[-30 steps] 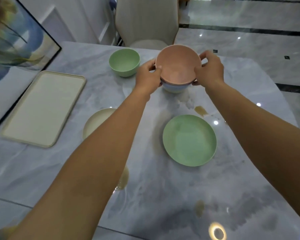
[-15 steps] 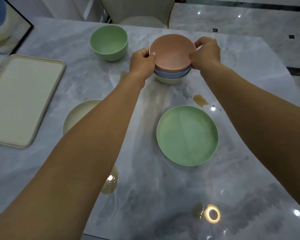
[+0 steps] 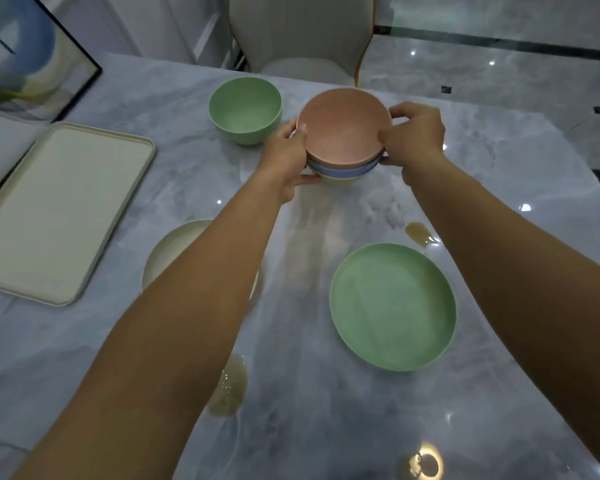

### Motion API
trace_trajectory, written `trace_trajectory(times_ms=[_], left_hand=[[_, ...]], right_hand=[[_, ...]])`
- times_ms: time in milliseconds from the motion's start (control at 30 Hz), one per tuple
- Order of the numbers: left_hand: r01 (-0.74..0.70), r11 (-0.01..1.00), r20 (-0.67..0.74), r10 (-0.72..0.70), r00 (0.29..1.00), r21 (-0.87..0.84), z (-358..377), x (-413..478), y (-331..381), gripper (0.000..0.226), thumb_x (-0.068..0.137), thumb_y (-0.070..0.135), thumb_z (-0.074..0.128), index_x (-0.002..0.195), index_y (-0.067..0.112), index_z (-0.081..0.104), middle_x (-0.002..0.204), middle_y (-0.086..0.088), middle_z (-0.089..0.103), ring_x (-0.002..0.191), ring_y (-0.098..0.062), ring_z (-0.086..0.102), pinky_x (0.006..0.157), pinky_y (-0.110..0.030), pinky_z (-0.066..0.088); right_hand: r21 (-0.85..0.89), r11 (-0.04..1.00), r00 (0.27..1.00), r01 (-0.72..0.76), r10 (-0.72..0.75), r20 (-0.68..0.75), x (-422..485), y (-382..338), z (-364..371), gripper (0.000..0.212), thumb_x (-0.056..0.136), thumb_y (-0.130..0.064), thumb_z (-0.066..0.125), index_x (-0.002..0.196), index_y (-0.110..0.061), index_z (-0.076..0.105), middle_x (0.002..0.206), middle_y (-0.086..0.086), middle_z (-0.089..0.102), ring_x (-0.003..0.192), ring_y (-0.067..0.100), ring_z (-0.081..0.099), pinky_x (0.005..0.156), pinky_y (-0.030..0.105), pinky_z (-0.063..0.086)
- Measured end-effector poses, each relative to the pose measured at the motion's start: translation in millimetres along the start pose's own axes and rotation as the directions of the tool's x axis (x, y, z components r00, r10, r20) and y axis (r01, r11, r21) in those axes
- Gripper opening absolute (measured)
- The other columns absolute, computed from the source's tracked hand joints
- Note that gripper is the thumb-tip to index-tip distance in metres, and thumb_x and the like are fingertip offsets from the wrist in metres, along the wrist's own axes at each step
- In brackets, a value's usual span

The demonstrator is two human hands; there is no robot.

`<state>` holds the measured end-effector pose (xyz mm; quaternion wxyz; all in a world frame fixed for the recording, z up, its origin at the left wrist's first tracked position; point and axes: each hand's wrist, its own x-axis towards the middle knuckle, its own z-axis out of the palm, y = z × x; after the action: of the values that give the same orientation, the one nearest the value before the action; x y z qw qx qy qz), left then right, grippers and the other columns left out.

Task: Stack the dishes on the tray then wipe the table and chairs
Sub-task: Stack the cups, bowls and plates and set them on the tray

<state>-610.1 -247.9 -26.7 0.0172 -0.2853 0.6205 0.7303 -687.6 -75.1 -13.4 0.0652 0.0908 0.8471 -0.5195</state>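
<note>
A pink bowl (image 3: pixel 343 126) tops a stack, with a blue bowl (image 3: pixel 340 173) and a cream bowl under it, at the far middle of the marble table (image 3: pixel 326 393). My left hand (image 3: pixel 284 157) grips the stack's left side and my right hand (image 3: pixel 413 135) its right side. A green bowl (image 3: pixel 245 109) stands to the stack's left. A green plate (image 3: pixel 392 306) lies nearer me on the right. A cream plate (image 3: pixel 174 247) is partly hidden under my left forearm. The cream tray (image 3: pixel 56 209) lies at the left.
Brown spills mark the table by the green plate (image 3: pixel 418 233) and under my left forearm (image 3: pixel 229 393). A cream chair (image 3: pixel 302 32) stands at the table's far side. A framed picture (image 3: pixel 25 57) leans at the far left.
The pink and blue bowls have come down onto a cream bowl, making one stack. Both hands stay on its sides; my left fingers now reach lower around the stack.
</note>
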Motion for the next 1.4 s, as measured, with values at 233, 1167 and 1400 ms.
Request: trace_trajectory(times_ms=[233,1167,1400], left_hand=[[-0.114,0.993,-0.123,0.118,0.985,0.042,-71,18,50,0.033,0.111,0.037,0.039,0.131,0.026,0.063,0.127,-0.001,0.067,0.112,-0.032,0.068,0.074,-0.049,0.065],[0.006,0.993,-0.211,0.020,0.977,0.120,-156,88,44,0.045,0.111,0.044,0.032,0.153,0.031,0.044,0.155,0.000,0.043,0.131,-0.028,0.046,0.098,-0.056,0.054],[-0.023,0.999,-0.237,0.028,0.971,0.023,-167,64,38,0.043,0.109,0.043,0.034,0.147,0.031,0.052,0.147,-0.001,0.054,0.128,-0.031,0.054,0.090,-0.060,0.058]], right_hand=[[0.108,0.989,0.993,0.106,-0.111,0.039,5,-62,63,0.031,0.078,-0.002,0.068,0.086,-0.032,0.071,0.087,-0.007,0.068,0.084,0.020,0.072,0.070,0.043,0.065],[0.129,0.991,0.973,-0.035,0.005,0.230,20,-70,189,0.029,0.094,-0.012,0.055,0.118,-0.025,0.065,0.112,0.005,0.066,0.107,0.032,0.064,0.085,0.050,0.063],[0.186,0.979,0.954,-0.078,0.020,0.298,0,-77,194,0.033,0.094,-0.012,0.048,0.116,-0.028,0.066,0.117,0.003,0.064,0.113,0.035,0.061,0.085,0.052,0.061]])
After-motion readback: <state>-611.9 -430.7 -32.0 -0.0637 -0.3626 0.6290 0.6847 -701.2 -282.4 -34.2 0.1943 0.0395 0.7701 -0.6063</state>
